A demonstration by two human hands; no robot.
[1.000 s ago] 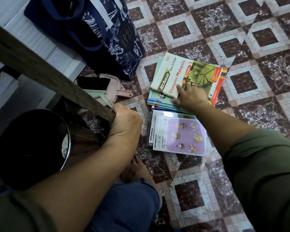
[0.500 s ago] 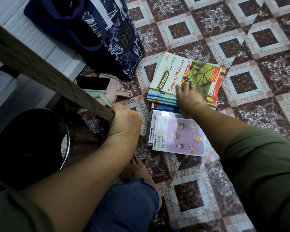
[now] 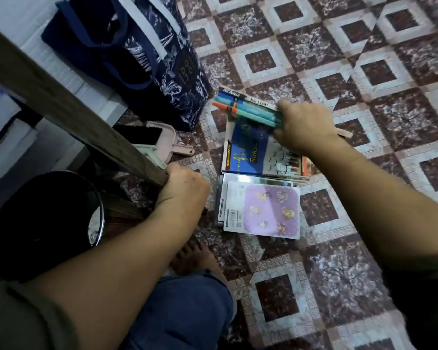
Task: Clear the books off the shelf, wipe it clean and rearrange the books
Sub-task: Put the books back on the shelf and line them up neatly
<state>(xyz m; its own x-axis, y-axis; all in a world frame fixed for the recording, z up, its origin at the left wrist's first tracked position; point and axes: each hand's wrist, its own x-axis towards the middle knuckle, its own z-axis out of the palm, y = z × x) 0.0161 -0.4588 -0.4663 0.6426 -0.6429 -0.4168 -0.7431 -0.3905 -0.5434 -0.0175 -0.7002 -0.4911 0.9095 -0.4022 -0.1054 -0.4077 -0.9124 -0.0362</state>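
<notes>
**Book bundle, raised on edge from floor pile**

- Book bundle (image 3: 248, 109): several thin volumes, spines up, at 12 o'clock of the view's centre. The right hand (image 3: 304, 127) clasps it at one end, fingers curled round the spines.
- Blue-covered book (image 3: 245, 150): flat on the tiled floor (image 3: 364, 286), directly beneath the bundle.
- Purple-covered book (image 3: 263, 210): flat on top of others, at 6 o'clock of the blue one.
- Left hand (image 3: 182, 185): clenched round the end of a wooden board (image 3: 61, 97), at 9 o'clock of the books.
- Dustpan (image 3: 162, 142) and tote bag (image 3: 142, 59): at 10 to 11 o'clock.

Hazard, as judged: a one-handed hold at one end may let the slim volumes fan apart and slide out, scattering onto the pile.
</notes>
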